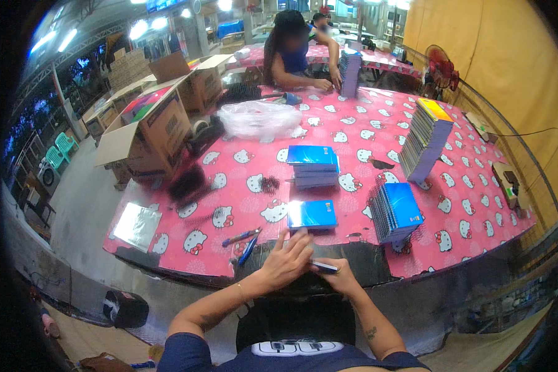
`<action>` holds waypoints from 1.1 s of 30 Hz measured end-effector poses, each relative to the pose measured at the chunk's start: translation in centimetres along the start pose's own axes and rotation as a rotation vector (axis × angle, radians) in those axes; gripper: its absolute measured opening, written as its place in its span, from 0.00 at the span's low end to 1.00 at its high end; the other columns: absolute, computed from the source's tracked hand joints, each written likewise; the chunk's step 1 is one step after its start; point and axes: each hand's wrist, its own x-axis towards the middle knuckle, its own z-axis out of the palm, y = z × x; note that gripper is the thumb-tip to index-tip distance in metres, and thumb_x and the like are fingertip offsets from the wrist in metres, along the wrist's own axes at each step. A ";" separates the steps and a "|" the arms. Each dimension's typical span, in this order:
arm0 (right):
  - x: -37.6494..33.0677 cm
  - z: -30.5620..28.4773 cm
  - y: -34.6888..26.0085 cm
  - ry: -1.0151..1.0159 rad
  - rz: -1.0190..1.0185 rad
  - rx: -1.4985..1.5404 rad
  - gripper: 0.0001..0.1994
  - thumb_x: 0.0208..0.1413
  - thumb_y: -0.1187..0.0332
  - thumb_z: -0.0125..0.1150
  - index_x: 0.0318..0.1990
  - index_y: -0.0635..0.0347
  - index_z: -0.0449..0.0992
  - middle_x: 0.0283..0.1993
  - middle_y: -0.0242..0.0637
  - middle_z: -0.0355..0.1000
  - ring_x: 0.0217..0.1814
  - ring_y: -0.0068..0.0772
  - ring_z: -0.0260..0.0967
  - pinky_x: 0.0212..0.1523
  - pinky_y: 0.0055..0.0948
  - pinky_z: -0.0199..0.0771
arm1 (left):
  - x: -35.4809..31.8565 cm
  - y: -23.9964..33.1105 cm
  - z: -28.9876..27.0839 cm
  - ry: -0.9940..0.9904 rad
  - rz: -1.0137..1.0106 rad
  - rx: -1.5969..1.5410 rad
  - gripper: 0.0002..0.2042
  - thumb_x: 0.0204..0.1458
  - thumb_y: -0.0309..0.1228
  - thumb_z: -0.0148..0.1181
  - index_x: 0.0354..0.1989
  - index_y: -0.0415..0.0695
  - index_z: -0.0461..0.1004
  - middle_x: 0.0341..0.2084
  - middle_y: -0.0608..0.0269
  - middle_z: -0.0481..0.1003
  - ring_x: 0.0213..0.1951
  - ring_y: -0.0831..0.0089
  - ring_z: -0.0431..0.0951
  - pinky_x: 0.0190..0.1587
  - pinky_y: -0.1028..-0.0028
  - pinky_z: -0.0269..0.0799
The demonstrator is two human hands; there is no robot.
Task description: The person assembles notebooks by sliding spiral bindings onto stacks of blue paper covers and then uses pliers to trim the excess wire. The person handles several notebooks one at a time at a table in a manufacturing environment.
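Observation:
At the table's near edge, my right hand (339,279) is closed around a notebook (324,267), seen nearly edge-on with a dark cover and pale pages. My left hand (288,260) rests against its far side, fingers stretched out and slightly apart; part of the notebook is hidden beneath them. Just beyond my fingertips lies a short pile of blue-covered notebooks (311,214). Behind it is a taller blue stack (313,166). To the right stands a spiral-bound blue stack (395,212). Blue-handled pliers (248,249) and another hand tool (240,237) lie left of my hands.
A tall yellow-topped notebook stack (425,139) stands at right. Black binding coils (189,183), a clear plastic bag (258,119) and an open cardboard box (152,133) occupy the left. Across the pink patterned table (366,133), a person (291,56) handles another stack (350,73).

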 end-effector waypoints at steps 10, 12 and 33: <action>-0.6 2.2 -2.3 0.125 0.119 0.205 0.14 0.58 0.74 0.66 0.51 0.67 0.80 0.38 0.30 0.80 0.41 0.16 0.71 0.41 0.25 0.76 | -0.1 2.1 0.5 0.108 -0.171 -0.074 0.45 0.62 0.62 0.41 0.75 0.35 0.47 0.76 0.43 0.42 0.78 0.48 0.35 0.73 0.43 0.21; -0.3 1.7 -2.9 0.179 0.098 0.220 0.14 0.57 0.76 0.64 0.50 0.67 0.79 0.38 0.28 0.80 0.41 0.16 0.71 0.41 0.25 0.77 | -2.4 3.4 2.4 0.163 -0.088 -0.154 0.44 0.62 0.61 0.41 0.75 0.35 0.46 0.76 0.43 0.42 0.78 0.49 0.35 0.73 0.42 0.22; -0.1 1.3 -4.2 0.119 -0.019 0.001 0.15 0.55 0.74 0.69 0.51 0.61 0.81 0.40 0.43 0.82 0.41 0.25 0.78 0.44 0.28 0.77 | 0.9 -1.5 -2.9 0.081 0.078 -0.320 0.14 0.59 0.39 0.61 0.50 0.46 0.75 0.40 0.60 0.79 0.45 0.61 0.80 0.60 0.53 0.67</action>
